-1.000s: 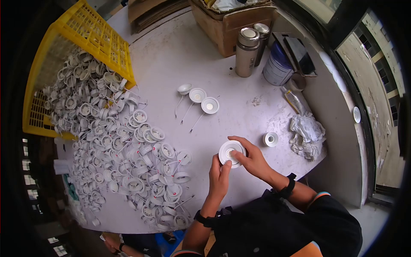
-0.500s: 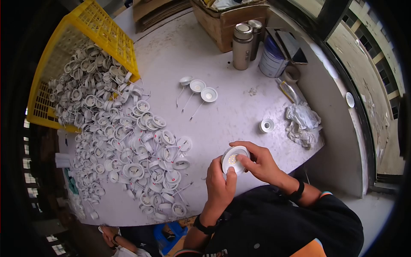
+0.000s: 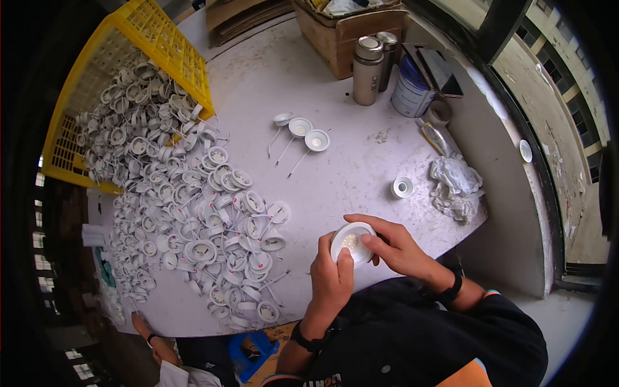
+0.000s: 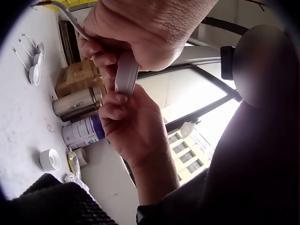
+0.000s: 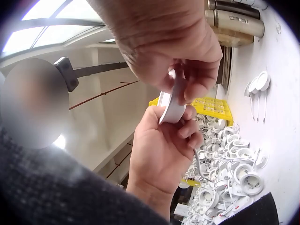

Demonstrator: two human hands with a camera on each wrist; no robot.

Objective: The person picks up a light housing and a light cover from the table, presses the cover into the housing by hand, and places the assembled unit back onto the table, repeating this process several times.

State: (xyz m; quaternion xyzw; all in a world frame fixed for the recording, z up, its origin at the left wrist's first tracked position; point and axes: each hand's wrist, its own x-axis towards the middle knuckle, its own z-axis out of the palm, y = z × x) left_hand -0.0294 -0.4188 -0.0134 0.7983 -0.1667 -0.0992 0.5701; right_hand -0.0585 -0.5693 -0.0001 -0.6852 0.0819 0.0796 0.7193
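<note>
Both hands hold one round white lamp fitting (image 3: 354,255) over the table's front edge; its face with small yellowish dots points up. The left hand (image 3: 331,278) grips its left side, thumb on the inner face. On the right side, the right hand (image 3: 403,254) pinches the rim, thumb inside and fingers round the outer edge. The left wrist view shows the fitting (image 4: 126,75) edge-on between both hands, a white cable (image 4: 70,18) beside the left hand. In the right wrist view the fitting's rim (image 5: 174,105) is between the fingers.
White fittings (image 3: 201,251) spill from a tipped yellow crate (image 3: 161,48) at the left. Three wired fittings (image 3: 316,140) lie mid-table; a small white cup-like part (image 3: 402,187) is at the right. Behind stand bottles (image 3: 367,74), a tub (image 3: 411,90) and a carton (image 3: 322,39). Another person's arm (image 3: 161,348) is at the bottom left.
Compared with a second ago, the fitting is tilted differently and sits slightly lower in the head view, still held in both hands. The other person's hand has come up to the table edge.
</note>
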